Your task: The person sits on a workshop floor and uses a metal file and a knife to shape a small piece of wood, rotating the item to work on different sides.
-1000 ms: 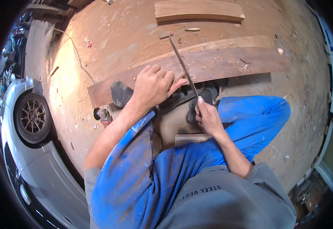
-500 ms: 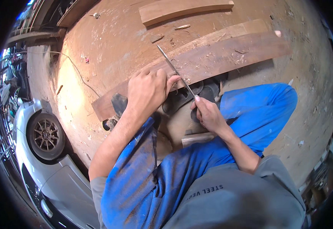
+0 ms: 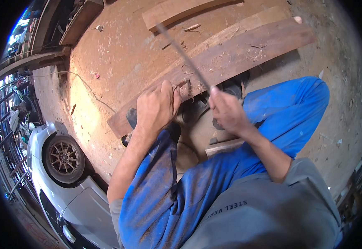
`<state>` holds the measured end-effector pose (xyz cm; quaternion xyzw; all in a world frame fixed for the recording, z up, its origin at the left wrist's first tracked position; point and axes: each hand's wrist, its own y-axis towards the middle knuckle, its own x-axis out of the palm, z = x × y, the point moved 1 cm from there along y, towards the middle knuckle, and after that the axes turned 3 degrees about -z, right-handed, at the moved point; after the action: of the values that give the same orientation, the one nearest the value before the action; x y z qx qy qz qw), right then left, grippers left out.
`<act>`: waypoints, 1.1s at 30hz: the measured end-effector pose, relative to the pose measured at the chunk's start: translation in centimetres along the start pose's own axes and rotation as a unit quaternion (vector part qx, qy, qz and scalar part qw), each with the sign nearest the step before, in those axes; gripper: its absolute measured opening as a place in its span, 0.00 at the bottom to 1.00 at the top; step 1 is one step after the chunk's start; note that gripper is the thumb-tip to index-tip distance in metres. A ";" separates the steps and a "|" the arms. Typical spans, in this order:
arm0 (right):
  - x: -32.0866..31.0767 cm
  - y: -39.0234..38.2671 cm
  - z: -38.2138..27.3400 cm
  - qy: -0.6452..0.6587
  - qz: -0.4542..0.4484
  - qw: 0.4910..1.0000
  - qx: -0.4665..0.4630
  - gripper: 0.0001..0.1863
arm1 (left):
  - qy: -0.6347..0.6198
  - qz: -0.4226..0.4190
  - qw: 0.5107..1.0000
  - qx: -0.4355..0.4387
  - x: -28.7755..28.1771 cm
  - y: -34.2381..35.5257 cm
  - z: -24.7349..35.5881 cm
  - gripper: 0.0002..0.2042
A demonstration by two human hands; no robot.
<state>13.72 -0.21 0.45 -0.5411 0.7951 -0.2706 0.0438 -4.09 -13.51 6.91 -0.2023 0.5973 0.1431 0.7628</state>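
Note:
In my right hand is one end of a long, thin metal tool, which looks like a file and is smeared by motion. It points up and to the left above a dark brown plank. My left hand is closed and rests on the plank's left part. From its thumb side a small brown piece of wood sticks out; the rest of that piece is hidden by my fingers. Tool and wood look apart. Shavings lie scattered over the plank.
Behind the plank lie a lighter board and a thick timber. A small wood block lies between my legs. A silver car stands at the left, and a thin cable crosses the floor.
The tool has moved up and away from my left hand, whose thumb was against it before. My left thumb has drawn in, and the small piece of wood now shows beside it.

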 end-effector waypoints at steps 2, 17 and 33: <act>-0.2 -0.7 -3.9 0.173 -0.024 0.984 0.026 0.32 | -0.003 -0.004 1.000 -0.007 0.3 -0.5 -0.5 0.14; 2.8 -0.8 -0.1 -0.190 0.052 0.978 -0.067 0.29 | -0.014 0.034 0.999 -0.017 0.8 -1.2 -0.9 0.14; 1.9 -1.4 0.6 -0.217 0.034 0.973 -0.064 0.27 | -0.019 0.051 0.998 -0.016 1.5 -0.8 -1.4 0.15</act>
<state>14.33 -2.49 1.08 -0.5614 0.8001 -0.0934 0.1898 -4.50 -14.93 5.27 -0.1814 0.5895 0.1952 0.7626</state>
